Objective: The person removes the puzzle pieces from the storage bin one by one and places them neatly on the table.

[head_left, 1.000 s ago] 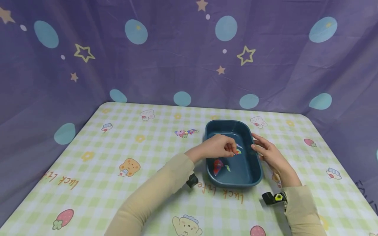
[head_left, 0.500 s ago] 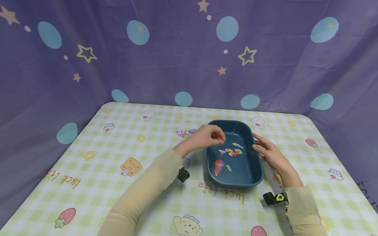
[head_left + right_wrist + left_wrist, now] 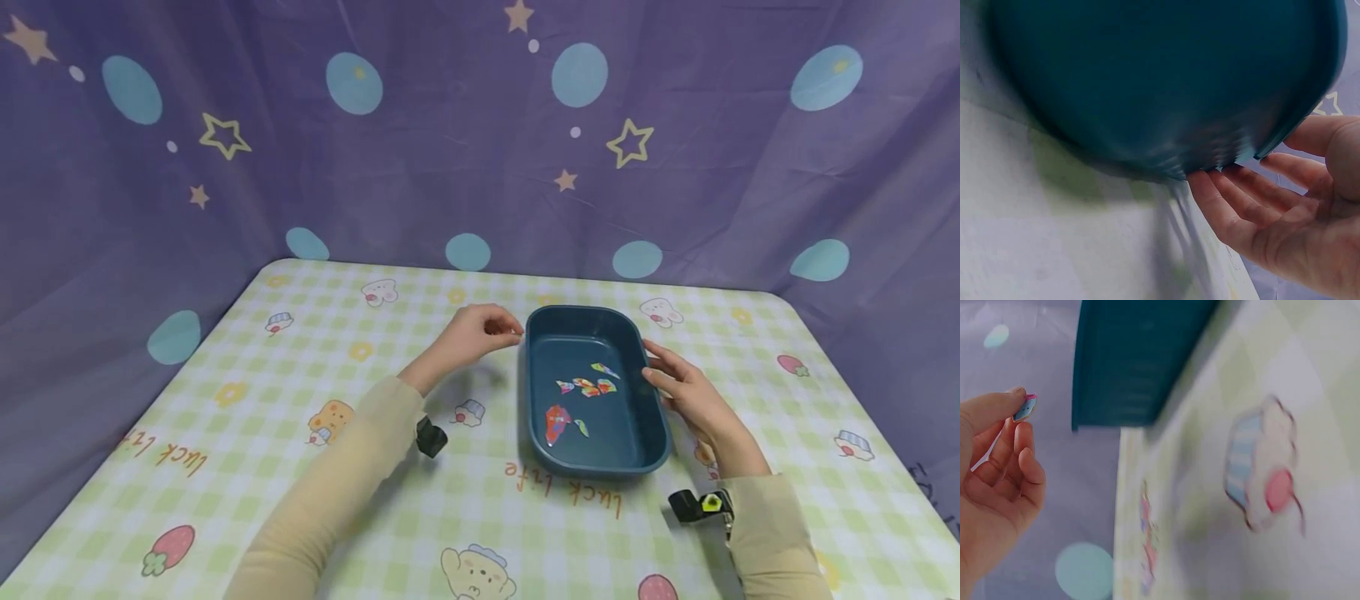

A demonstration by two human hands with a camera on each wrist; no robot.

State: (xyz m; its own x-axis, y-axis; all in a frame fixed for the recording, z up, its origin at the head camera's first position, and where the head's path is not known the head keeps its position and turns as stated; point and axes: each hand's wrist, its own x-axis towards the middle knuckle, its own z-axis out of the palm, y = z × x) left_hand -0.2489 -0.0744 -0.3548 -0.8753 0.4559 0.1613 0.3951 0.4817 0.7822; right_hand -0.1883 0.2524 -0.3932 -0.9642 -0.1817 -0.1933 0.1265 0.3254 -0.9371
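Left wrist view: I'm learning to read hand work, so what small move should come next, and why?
Probably lower the small blue-and-pink piece to the tablecloth, beside the colourful pieces there. The left hand pinches it in the air outside the teal dish, and those pieces already lie on the cloth. The right hand touches the dish's right side.

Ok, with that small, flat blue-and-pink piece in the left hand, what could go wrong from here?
The left hand pinches the small blue-and-pink piece at one end; it might slip and blend into the green-and-white checked, printed tablecloth.

The right hand touches the dark-teal, rounded rectangular tray; a nudge could shift the flat multicoloured pieces inside.
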